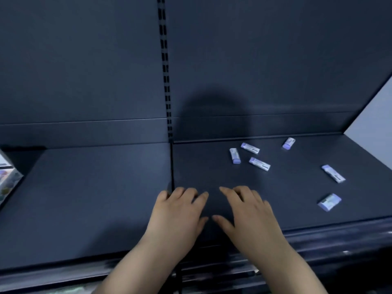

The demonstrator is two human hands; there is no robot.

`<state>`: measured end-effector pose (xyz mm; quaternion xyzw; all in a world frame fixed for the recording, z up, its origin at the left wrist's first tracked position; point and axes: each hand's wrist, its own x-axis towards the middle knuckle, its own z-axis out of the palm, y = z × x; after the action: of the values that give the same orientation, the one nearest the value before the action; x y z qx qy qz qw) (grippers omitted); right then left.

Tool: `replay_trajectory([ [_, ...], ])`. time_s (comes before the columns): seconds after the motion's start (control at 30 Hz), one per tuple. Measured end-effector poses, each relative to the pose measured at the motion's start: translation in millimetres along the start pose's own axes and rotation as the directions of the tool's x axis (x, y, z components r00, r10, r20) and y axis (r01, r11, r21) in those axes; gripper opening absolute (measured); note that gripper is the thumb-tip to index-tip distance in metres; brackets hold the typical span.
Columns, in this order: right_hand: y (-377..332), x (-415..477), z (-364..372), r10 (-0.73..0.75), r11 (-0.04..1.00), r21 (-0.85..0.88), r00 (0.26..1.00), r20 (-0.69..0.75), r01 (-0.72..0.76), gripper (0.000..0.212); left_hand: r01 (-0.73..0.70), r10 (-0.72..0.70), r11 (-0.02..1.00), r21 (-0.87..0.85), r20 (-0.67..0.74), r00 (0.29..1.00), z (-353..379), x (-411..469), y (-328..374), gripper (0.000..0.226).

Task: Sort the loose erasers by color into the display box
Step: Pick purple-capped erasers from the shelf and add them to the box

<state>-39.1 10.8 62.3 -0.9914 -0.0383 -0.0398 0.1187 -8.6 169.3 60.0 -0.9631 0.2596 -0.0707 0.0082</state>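
The left hand point(178, 211) and the right hand point(248, 213) are held palm down, side by side and slightly apart, over the front of a dark shelf point(84, 198). The fingers of both are loosely spread and nothing is held; whether the shelf is touched cannot be told. To the right of the right hand, a front eraser point(329, 202), purple with a white sleeve, lies near the shelf's front edge, and a right eraser point(333, 173) lies just behind it. Further back, a cluster of three erasers point(259, 164) is scattered, none touching. A rear eraser point(288, 143) lies close to the back panel point(84, 60). A slotted upright point(165, 71) divides that panel. At the far left, a box point(8, 177) is cut off by the frame edge, well apart from all the erasers.
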Motion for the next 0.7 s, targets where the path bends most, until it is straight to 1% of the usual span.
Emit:
replay_trajectory([
  [0.03,13.4,1.6,-2.8,-0.003,1.000,-0.003,1.000,0.004,0.003,0.064,-0.008,0.008,1.000,-0.013,0.006,1.000,2.7,8.7,9.8,0.058],
  [0.1,40.5,6.0,-9.9,-0.017,1.000,-0.015,1.000,0.021,0.017,0.064,-0.023,0.021,0.999,-0.029,-0.053,0.998,13.2,25.6,29.4,0.057],
  [0.27,110.5,23.7,-33.2,-0.041,0.998,-0.050,0.998,0.037,0.043,0.065,0.012,-0.019,0.999,-0.047,-0.145,0.989,21.5,70.4,84.1,0.060],
  [0.4,161.7,34.1,-46.5,-0.049,0.996,-0.074,0.997,0.064,0.054,0.063,0.003,-0.012,0.999,-0.051,-0.179,0.984,26.6,100.8,124.2,0.060],
  [0.6,223.6,41.4,-52.9,-0.051,0.994,-0.090,0.987,0.155,0.066,0.063,0.018,-0.028,0.997,-0.070,-0.147,0.989,41.6,126.9,173.9,0.058],
  [0.7,242.3,41.2,-52.4,-0.053,0.995,-0.078,0.984,0.169,0.067,0.061,-0.002,-0.007,0.998,-0.069,-0.139,0.990,47.3,136.6,190.9,0.056],
])
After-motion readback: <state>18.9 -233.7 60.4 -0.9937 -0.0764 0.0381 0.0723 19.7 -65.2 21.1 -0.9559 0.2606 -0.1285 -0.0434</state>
